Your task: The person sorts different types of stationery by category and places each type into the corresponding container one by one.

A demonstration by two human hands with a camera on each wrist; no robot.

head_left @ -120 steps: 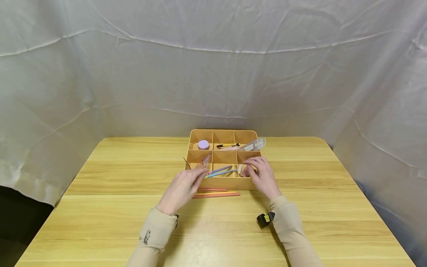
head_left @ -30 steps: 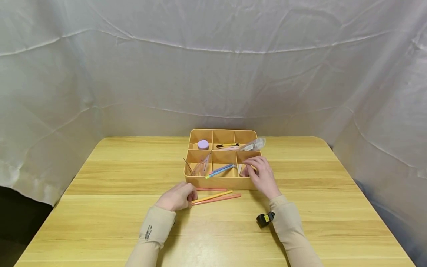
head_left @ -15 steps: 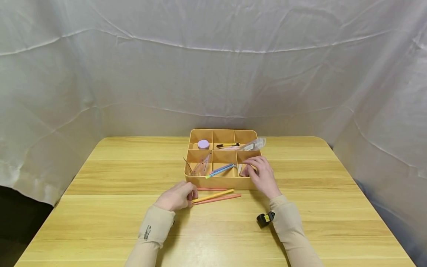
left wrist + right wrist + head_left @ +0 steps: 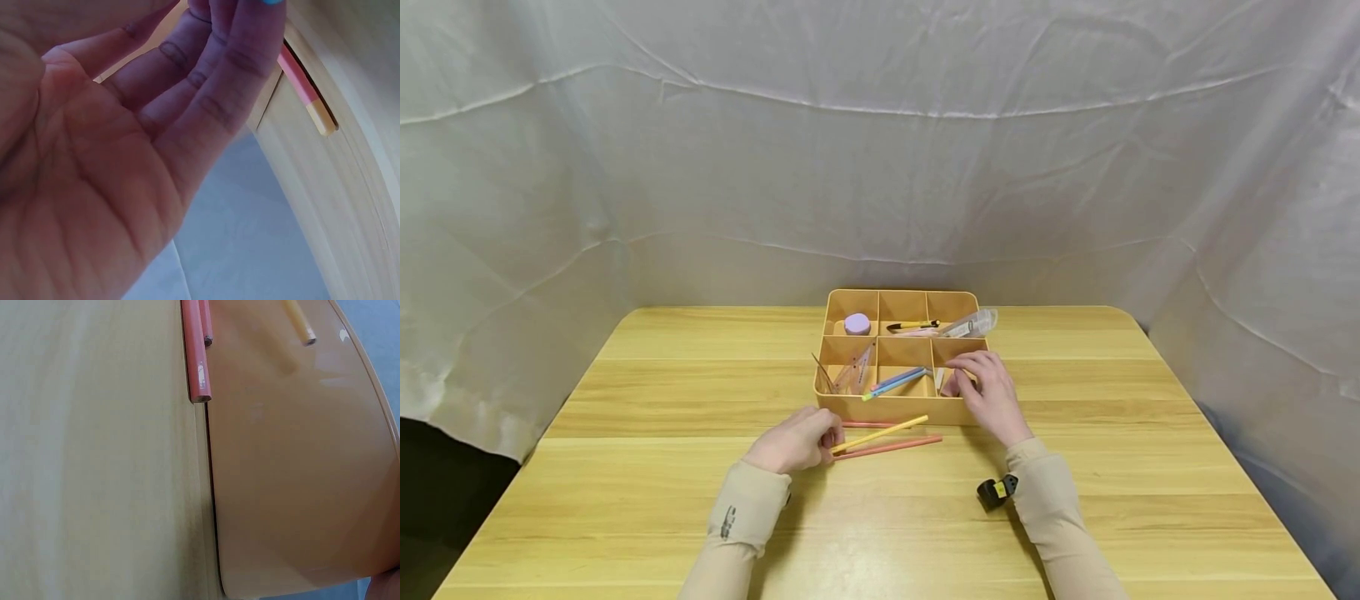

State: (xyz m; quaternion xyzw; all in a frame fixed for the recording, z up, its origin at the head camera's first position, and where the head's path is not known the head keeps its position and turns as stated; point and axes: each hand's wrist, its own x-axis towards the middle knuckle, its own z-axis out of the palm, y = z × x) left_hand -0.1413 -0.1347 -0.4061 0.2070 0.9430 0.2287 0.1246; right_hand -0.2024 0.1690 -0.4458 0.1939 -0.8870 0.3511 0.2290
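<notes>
My left hand (image 4: 793, 440) pinches the left end of a yellow pencil (image 4: 887, 433) before the desk organizer, its far end tilted up off the table. The raised tip of this yellow pencil (image 4: 300, 324) shows in the right wrist view. A coral pencil (image 4: 898, 447) lies just below it, and another coral pencil (image 4: 876, 425) lies along the organizer's front wall. In the left wrist view, a coral pencil with a cream end (image 4: 306, 94) shows beyond the fingers. My right hand (image 4: 991, 396) grips the tan organizer (image 4: 887, 410) at its right front corner, fingers curled over the rim.
Six compartments hold a purple round case (image 4: 857, 324), a black-and-yellow pen (image 4: 912, 326), a clear plastic tube (image 4: 972, 323), clear set squares (image 4: 859, 371), blue pens (image 4: 895, 383) and a pink block (image 4: 951, 387). The wooden table (image 4: 880, 533) meets a grey curtain (image 4: 880, 192) behind.
My left hand has come down from the front middle compartment, where the blue pens now lie, to the pencils. It has lifted the yellow pencil's far end. The right hand stays put.
</notes>
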